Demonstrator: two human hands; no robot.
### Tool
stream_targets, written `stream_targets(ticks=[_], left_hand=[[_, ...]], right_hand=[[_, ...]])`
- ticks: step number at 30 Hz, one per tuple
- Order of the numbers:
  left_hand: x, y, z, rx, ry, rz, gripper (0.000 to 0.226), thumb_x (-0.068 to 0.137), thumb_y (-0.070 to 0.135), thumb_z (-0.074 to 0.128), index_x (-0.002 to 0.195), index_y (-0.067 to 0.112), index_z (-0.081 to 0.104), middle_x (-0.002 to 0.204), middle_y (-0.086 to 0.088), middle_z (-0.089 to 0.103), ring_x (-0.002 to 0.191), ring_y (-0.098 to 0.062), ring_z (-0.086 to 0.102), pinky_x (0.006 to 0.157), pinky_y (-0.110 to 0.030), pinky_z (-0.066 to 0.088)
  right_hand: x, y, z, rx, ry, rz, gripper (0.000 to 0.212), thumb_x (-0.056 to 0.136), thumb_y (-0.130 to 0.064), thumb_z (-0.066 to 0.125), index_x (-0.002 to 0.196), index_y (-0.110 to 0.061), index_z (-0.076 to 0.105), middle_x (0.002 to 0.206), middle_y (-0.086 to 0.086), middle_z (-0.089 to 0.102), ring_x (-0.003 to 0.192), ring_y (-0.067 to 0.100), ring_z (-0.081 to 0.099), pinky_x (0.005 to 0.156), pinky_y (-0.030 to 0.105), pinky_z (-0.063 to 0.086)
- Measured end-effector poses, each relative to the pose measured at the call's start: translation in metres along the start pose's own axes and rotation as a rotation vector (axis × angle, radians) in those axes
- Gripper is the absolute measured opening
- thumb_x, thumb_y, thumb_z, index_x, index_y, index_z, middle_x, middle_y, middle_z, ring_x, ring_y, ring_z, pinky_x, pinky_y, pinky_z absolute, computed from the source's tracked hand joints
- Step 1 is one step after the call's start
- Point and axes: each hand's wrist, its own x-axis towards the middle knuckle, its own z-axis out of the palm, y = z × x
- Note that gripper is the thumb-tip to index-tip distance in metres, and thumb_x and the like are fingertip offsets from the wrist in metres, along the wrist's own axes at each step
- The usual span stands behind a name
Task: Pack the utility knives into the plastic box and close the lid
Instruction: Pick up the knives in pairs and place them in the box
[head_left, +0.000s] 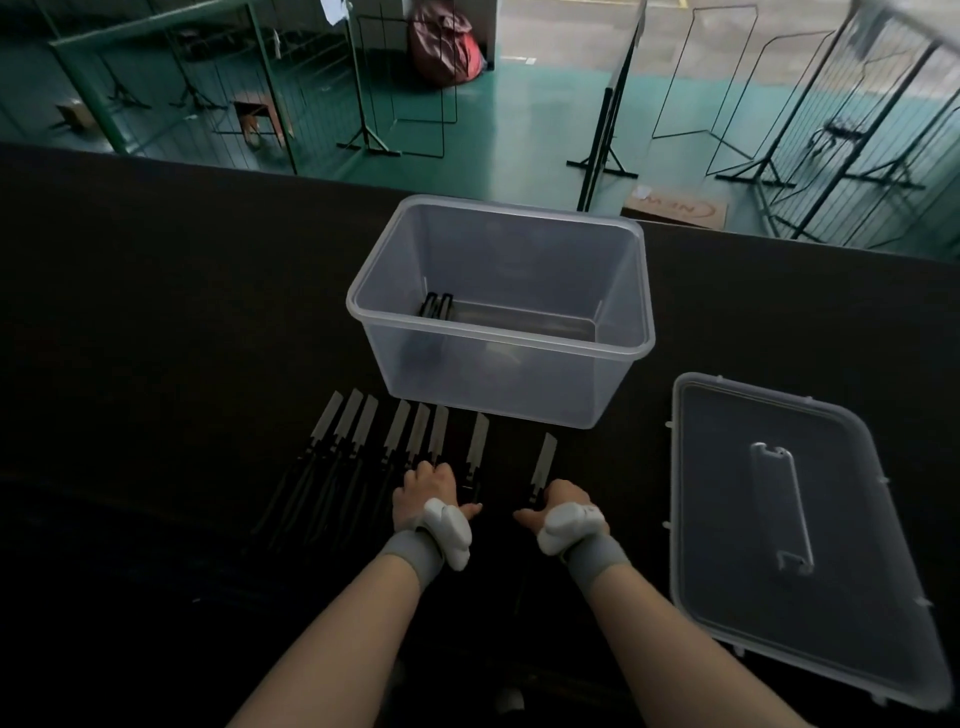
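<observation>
A clear plastic box (618, 291) stands open on the dark table, with two dark utility knives (437, 305) lying on its floor at the left. Its clear lid (852, 525) lies flat to the right. Several utility knives (363, 431) with extended silver blades lie in a row in front of the box. My left hand (423, 491) is curled over the handle of a knife near the right end of the row. My right hand (563, 501) is curled over the handle of the rightmost knife (544, 460). Both knives still rest on the table.
The dark table (182, 312) ends just behind the box. Beyond it lie a green floor, wire racks (810, 114) and a red bag (447, 47). White devices sit strapped on both wrists.
</observation>
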Motion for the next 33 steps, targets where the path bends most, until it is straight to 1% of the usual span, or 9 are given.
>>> stream_targets(ticks=[3,8,13,16,21,24,28,31,33], left_hand=[[0.000,0.007,0.003,0.075,-0.035,0.007,0.059,0.084,0.050,0.059,0.130,0.016,0.046,0.138,-0.008,0.043,0.131,-0.026,0.038,0.106,-0.038,0.034],[-0.003,0.019,0.003,0.053,-0.152,0.108,0.053,0.087,0.045,0.059,0.130,0.015,0.047,0.137,-0.009,0.043,0.130,-0.028,0.038,0.107,-0.039,0.035],[-0.007,0.021,0.001,-0.131,-0.216,0.216,0.044,0.086,0.036,0.063,0.121,0.011,0.051,0.126,-0.009,0.058,0.115,-0.025,0.056,0.097,-0.035,0.047],[-0.014,0.021,-0.005,-0.254,-0.141,0.336,0.039,0.086,0.033,0.064,0.115,0.010,0.053,0.118,-0.007,0.062,0.110,-0.022,0.060,0.090,-0.029,0.047],[-0.028,0.032,-0.032,-0.395,0.010,0.505,0.034,0.085,0.032,0.066,0.110,0.009,0.056,0.108,-0.006,0.067,0.102,-0.021,0.063,0.089,-0.030,0.050],[-0.030,0.039,-0.054,-0.487,0.109,0.570,0.036,0.084,0.028,0.068,0.111,0.007,0.057,0.108,-0.008,0.067,0.102,-0.021,0.064,0.088,-0.026,0.048],[-0.030,0.047,-0.092,-0.656,0.225,0.616,0.027,0.083,0.023,0.070,0.101,0.006,0.058,0.093,-0.010,0.067,0.089,-0.023,0.066,0.082,-0.030,0.052],[-0.029,0.051,-0.123,-0.778,0.267,0.623,0.024,0.084,0.022,0.068,0.100,0.007,0.057,0.084,-0.003,0.063,0.078,-0.017,0.064,0.074,-0.024,0.050],[-0.027,0.053,-0.140,-0.871,0.288,0.655,0.016,0.085,0.019,0.068,0.091,0.012,0.055,0.081,-0.005,0.061,0.072,-0.019,0.063,0.069,-0.025,0.053]], right_hand=[[-0.003,0.009,-0.009,0.026,-0.063,0.020,0.056,0.086,-0.038,0.063,0.130,-0.007,0.048,0.130,0.010,0.055,0.120,0.023,0.054,0.097,0.030,0.045],[-0.014,0.030,-0.018,0.182,0.009,-0.009,0.062,0.091,-0.035,0.057,0.141,-0.006,0.037,0.142,0.011,0.047,0.130,0.025,0.047,0.103,0.029,0.040],[-0.023,0.055,-0.017,0.441,0.137,-0.048,0.060,0.093,-0.033,0.054,0.141,-0.003,0.034,0.141,0.014,0.046,0.128,0.028,0.047,0.105,0.034,0.039],[-0.029,0.065,-0.018,0.570,0.262,-0.069,0.056,0.093,-0.033,0.054,0.138,-0.004,0.036,0.134,0.014,0.051,0.124,0.029,0.050,0.102,0.034,0.040],[-0.040,0.064,-0.031,0.794,0.565,-0.167,0.040,0.091,-0.020,0.059,0.122,0.002,0.047,0.117,0.020,0.060,0.111,0.034,0.058,0.089,0.032,0.045],[-0.046,0.054,-0.049,0.853,0.719,-0.225,0.036,0.088,-0.018,0.062,0.117,0.001,0.051,0.112,0.021,0.064,0.105,0.035,0.062,0.093,0.042,0.049],[-0.063,0.031,-0.085,0.905,0.812,-0.356,0.035,0.090,-0.015,0.060,0.119,0.000,0.050,0.108,0.021,0.065,0.099,0.033,0.063,0.089,0.039,0.050],[-0.077,0.009,-0.112,0.893,0.813,-0.456,0.033,0.091,-0.015,0.059,0.119,-0.001,0.048,0.103,0.018,0.064,0.093,0.031,0.063,0.089,0.047,0.052],[-0.081,-0.005,-0.127,0.880,0.821,-0.518,0.031,0.090,-0.017,0.060,0.115,-0.004,0.048,0.099,0.018,0.064,0.091,0.035,0.064,0.085,0.053,0.052]])
